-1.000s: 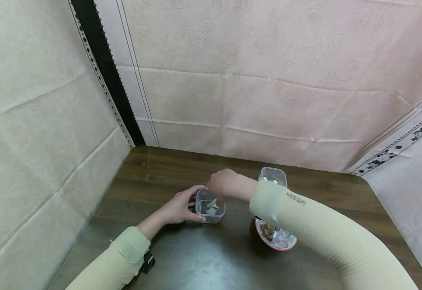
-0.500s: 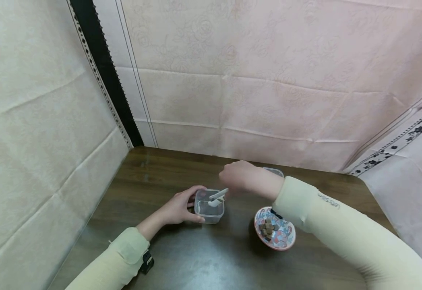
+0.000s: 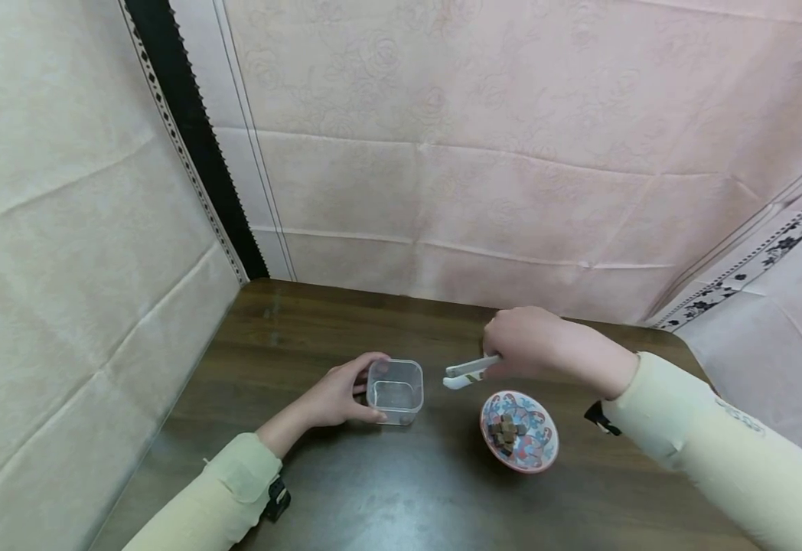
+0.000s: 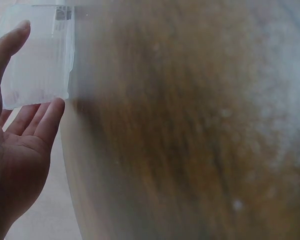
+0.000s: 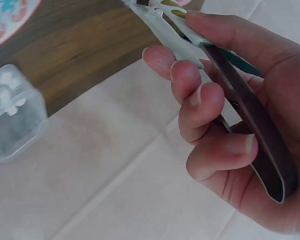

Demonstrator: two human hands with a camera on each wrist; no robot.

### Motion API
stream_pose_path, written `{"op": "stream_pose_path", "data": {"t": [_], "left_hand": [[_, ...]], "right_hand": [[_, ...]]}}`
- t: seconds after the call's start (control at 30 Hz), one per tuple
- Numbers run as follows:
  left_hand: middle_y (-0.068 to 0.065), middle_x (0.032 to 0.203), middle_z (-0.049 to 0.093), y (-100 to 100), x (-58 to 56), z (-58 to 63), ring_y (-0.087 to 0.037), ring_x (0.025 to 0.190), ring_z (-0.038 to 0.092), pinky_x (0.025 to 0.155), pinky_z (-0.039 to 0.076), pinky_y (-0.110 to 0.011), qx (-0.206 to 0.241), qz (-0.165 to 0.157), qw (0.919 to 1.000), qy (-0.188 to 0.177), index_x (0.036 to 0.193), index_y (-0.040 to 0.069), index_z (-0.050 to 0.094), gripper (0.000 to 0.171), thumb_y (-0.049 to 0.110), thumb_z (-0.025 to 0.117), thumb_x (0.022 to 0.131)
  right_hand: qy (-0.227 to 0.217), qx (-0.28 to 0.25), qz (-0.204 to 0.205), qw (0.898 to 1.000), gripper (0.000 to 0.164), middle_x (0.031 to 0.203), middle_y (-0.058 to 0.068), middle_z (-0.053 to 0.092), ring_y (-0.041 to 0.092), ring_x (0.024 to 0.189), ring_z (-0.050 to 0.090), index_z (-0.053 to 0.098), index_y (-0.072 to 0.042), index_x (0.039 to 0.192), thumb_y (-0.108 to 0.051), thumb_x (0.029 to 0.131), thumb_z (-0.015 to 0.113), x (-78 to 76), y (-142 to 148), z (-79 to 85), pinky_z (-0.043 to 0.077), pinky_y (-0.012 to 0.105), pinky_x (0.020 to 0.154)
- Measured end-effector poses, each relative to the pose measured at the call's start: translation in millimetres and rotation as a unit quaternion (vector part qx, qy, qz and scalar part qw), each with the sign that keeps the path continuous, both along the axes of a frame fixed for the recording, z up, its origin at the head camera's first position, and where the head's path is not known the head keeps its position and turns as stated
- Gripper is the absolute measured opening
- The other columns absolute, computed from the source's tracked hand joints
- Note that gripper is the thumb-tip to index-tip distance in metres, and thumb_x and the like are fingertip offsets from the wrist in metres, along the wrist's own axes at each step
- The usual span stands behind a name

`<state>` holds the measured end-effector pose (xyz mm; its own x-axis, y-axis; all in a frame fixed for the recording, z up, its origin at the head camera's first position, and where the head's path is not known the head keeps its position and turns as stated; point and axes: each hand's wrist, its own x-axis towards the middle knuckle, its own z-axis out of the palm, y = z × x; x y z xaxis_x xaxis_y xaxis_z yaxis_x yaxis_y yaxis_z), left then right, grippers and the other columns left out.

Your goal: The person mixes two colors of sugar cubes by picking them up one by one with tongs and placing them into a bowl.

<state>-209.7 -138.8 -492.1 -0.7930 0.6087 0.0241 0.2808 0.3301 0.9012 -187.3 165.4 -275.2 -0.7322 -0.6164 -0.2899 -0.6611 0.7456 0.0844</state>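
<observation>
Squeeze lightly, steady the far side

The fingers [image 5: 202,115] of the right hand [image 3: 532,344] curl round the tongs [image 3: 466,373], thumb along one arm and the others pressed to its opposite. An even, gentle squeeze there should serve best; gripping harder could skew the arms or flick a small load loose. At the tips, cut off by the wrist view's edge, sits a small dark thing [image 5: 143,2]; I cannot tell whether it is truly pinched, so check before swinging the tongs about.

The tips point left, in the gap between the clear box [image 3: 396,394] and the bowl [image 3: 544,436]. Low, level travel would probably suit.

The left hand [image 3: 339,394] grips the clear box by its left side, thumb nearer the body, fingers at the back; that leaves the top open to reach. The box stands upright on the bench [image 3: 318,329].

Brown cubes [image 3: 506,434] lie heaped in the bowl: single ones from the edge likely come away cleanest. A second box [image 5: 27,137] holds white pieces [image 5: 7,95]; mind the wrist near it.
</observation>
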Motion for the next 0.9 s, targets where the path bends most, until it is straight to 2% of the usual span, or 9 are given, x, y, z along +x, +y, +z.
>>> {"op": "stream_pose_path", "data": {"t": [0.23, 0.57, 0.9], "left_hand": [[-0.016, 0.153, 0.053, -0.5, -1.1, -1.9, -0.039, 0.141, 0.055, 0.111, 0.052, -0.049, -0.004, 0.001, 1.0000, -0.001, 0.156, 0.015, 0.047, 0.087, 0.013, 0.094, 0.083], [-0.016, 0.153, 0.053, -0.6, -1.9, -3.5, -0.039, 0.140, 0.055, 0.111, 0.052, -0.049, -0.003, 0.000, 1.0000, 0.001, 0.155, 0.016, 0.047, 0.087, 0.014, 0.095, 0.083], [-0.016, 0.153, 0.053, -0.3, -0.8, -1.4, -0.039, 0.141, 0.055, 0.111, 0.052, -0.048, -0.006, 0.001, 1.0000, 0.000, 0.155, 0.016, 0.047, 0.086, 0.015, 0.094, 0.084]], "right_hand": [[-0.021, -0.015, -0.035, 0.999, 0.046, 0.055, -0.014, 0.032, 0.007, 0.055, 0.029, 0.049, -0.025, 0.057, -0.033, 0.088, 0.082, 9.3, 30.5, -3.2, 0.022, 0.025, 0.050], [-0.054, -0.017, -0.076, 0.995, 0.044, 0.055, -0.016, 0.036, 0.004, 0.053, 0.031, 0.054, -0.025, 0.058, -0.033, 0.090, 0.083, 22.2, 65.0, -15.5, 0.023, 0.023, 0.049], [-0.068, -0.008, -0.092, 0.993, 0.049, 0.056, -0.016, 0.032, 0.004, 0.054, 0.028, 0.049, -0.025, 0.056, -0.029, 0.087, 0.087, 30.6, 88.3, -37.0, 0.021, 0.022, 0.050]]}}
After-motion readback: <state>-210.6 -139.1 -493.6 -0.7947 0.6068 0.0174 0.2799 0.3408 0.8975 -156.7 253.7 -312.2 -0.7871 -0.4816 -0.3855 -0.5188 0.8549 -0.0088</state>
